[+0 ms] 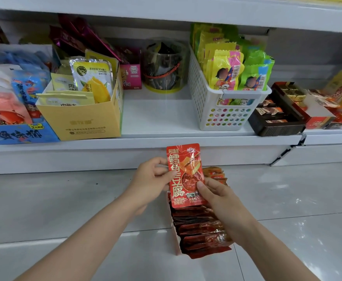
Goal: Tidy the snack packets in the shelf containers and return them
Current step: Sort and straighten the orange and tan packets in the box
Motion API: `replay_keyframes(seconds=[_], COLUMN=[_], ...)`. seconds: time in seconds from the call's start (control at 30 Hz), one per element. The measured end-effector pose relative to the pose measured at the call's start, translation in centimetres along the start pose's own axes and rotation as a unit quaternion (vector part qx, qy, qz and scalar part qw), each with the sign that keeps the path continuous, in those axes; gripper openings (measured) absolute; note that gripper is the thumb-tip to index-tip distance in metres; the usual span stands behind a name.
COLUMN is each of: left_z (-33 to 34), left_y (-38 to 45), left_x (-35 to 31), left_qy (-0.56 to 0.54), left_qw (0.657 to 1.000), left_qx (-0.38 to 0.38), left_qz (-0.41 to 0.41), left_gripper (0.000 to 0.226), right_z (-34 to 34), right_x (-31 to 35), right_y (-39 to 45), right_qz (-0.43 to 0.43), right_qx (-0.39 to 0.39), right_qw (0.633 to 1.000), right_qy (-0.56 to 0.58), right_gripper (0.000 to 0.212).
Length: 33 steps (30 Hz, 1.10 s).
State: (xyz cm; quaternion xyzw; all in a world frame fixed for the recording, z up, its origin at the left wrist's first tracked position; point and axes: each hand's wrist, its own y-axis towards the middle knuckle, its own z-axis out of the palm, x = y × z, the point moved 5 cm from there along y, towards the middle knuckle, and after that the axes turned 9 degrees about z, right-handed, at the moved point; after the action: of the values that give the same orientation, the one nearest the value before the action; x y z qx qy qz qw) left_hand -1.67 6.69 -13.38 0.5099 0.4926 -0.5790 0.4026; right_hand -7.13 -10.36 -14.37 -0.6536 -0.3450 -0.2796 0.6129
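Your left hand [152, 177] pinches the left edge of the red snack packet [185, 176]; your right hand [216, 194] grips its lower right side, thumb on the front. You hold it upright above the packet box [173, 224] on the floor, below the shelf's front edge. Let go unevenly and it could drop crooked onto the row. Your right wrist hides the box's right wall.

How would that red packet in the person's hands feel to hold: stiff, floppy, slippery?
The red packet looks glossy and creased, so probably thin, bendy and a bit slippery. Left hand and right hand pinch it by its edges, so it's likely light.
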Motion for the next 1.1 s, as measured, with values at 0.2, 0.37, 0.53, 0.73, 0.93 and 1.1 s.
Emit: replay_keyframes(seconds=[0.2,0.37,0.53,0.73,0.93,1.1], left_z=[0.0,0.4,3.2,4.6,1.2,0.6], left_y=[0.2,-0.8,-1.8,-0.5,-0.3,-0.6], left_x=[-0.2,-0.2,-0.5,-1.2,0.2,0.8], left_qy=[-0.006,0.076,0.099,-0.067,-0.197,-0.182], left_qw=[1.000,0.994,0.994,0.997,0.977,0.981], left_qx=[-0.006,-0.052,0.037,0.025,-0.016,-0.024], left_qz=[0.003,0.059,0.023,-0.028,-0.080,-0.068], left_gripper=[0.014,0.037,0.096,0.036,0.023,0.029], right_z=[0.1,0.2,1.1,1.2,0.5,1.0], right_x=[0.1,0.2,1.5,1.6,0.7,1.6], right_y=[-0.1,-0.3,-1.4,-1.9,-1.1,-1.3], right_qz=[0.000,-0.003,-0.078,-0.081,-0.037,-0.049], right_qx=[0.002,-0.017,0.035,0.101,0.072,0.093], right_qw=[1.000,1.000,0.992,0.980,0.989,0.986], right_qy=[-0.004,-0.010,-0.090,-0.153,-0.120,-0.126], right_gripper=[0.029,0.026,0.032,0.047,0.046,0.027])
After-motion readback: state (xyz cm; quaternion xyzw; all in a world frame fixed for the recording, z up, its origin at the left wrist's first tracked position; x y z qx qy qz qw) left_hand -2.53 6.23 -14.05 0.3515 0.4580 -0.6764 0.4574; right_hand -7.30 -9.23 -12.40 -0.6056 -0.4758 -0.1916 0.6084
